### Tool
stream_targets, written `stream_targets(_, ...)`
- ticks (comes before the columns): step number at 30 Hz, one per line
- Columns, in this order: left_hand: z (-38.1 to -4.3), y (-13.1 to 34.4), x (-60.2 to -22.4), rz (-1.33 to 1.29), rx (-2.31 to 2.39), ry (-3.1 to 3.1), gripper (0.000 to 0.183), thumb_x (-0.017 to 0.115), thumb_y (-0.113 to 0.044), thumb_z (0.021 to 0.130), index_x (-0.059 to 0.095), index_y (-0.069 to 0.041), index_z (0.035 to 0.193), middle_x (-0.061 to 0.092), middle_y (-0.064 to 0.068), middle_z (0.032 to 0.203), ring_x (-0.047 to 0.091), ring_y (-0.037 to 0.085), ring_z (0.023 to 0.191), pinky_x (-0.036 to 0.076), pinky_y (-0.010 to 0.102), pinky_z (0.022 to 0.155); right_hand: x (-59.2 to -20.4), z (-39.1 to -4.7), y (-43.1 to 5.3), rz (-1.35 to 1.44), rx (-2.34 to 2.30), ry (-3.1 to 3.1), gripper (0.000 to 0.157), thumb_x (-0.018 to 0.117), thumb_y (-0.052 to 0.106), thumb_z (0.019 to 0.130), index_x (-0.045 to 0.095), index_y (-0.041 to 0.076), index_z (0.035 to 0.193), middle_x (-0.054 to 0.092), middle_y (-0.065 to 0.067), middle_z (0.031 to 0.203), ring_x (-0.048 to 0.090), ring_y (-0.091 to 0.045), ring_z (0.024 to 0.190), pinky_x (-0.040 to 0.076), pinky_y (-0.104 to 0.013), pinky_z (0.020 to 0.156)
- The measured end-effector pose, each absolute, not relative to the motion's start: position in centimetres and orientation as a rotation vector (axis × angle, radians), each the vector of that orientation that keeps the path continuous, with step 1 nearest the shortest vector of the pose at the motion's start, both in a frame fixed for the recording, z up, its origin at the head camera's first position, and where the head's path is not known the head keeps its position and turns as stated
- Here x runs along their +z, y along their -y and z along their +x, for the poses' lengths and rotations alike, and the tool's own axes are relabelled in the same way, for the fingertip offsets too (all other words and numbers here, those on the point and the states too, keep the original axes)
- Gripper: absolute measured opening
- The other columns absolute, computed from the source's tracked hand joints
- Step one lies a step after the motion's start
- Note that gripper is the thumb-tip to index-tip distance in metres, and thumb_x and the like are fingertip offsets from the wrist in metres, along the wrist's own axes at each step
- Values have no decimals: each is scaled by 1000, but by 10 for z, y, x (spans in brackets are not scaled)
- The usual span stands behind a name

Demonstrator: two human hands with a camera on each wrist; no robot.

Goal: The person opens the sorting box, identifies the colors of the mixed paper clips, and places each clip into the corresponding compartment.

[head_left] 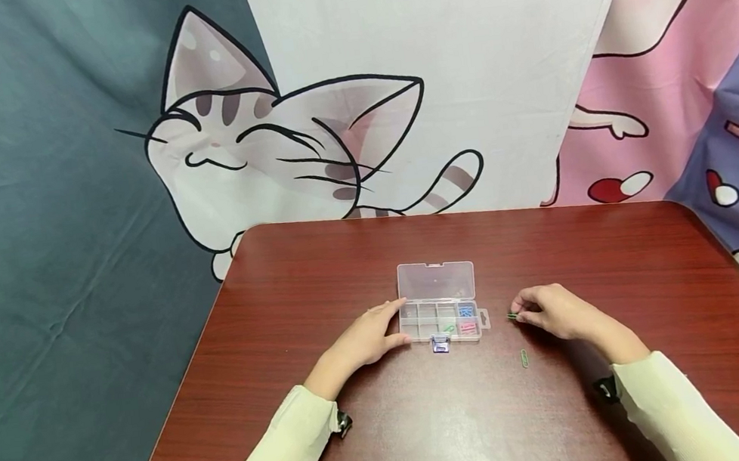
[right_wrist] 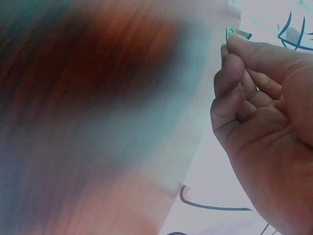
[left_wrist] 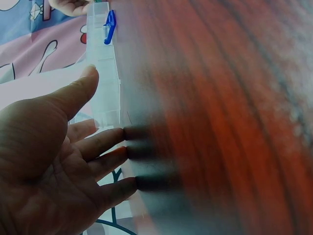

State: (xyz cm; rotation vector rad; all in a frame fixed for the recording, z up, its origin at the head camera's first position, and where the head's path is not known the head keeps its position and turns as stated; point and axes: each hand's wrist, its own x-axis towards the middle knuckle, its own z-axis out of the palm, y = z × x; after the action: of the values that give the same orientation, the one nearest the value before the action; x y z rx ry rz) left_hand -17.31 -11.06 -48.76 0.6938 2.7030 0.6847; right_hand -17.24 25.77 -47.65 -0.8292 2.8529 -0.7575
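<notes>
A clear plastic compartment box (head_left: 428,328) lies on the table with its lid (head_left: 435,282) folded back. Blue paper clips (head_left: 465,311), pink paper clips (head_left: 467,327) and a green paper clip (head_left: 449,329) sit in separate compartments. Against the box's left end rests my left hand (head_left: 369,337), its fingers spread and fairly straight, as the left wrist view shows too. To the right of the box, my right hand (head_left: 553,310) pinches a green paper clip (right_wrist: 229,33) between thumb and forefinger. Another green paper clip (head_left: 524,358) lies on the table, nearer the front.
The box's blue latch (head_left: 440,345) hangs at its front edge, and a clear tab (head_left: 485,318) sticks out at its right end. The reddish-brown table (head_left: 307,283) reaches back to cartoon-printed cloths (head_left: 491,34).
</notes>
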Motion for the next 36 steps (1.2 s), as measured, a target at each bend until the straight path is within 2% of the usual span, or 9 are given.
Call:
stream_targets(7, -172, 110, -486, 694, 687, -2702, 71, 68, -38, 97, 38, -13, 157, 47, 17, 154, 41, 33, 145, 33, 45, 120, -468, -171, -250, -838, -738, -2906, 18, 75, 3, 89, 65, 17, 81, 61, 13, 76, 54, -2, 72, 50, -30, 66)
stream_targets(19, -172, 110, -485, 693, 701, -2699, 71, 69, -37, 97, 39, -12, 156, 47, 17, 154, 42, 33, 144, 34, 46, 119, -466, -173, -235, -891, -793, -2893, 18, 73, 4, 91, 62, 16, 82, 57, 11, 79, 52, -4, 75, 49, -29, 68)
stream_targets(36, -173, 110, -487, 671, 698, -2691, 71, 68, -38, 97, 39, -14, 157, 46, 17, 155, 40, 34, 145, 34, 48, 119, -464, -180, -201, -963, -882, -2810, 11, 71, 3, 92, 67, 12, 88, 61, 10, 80, 54, -4, 74, 51, -28, 68)
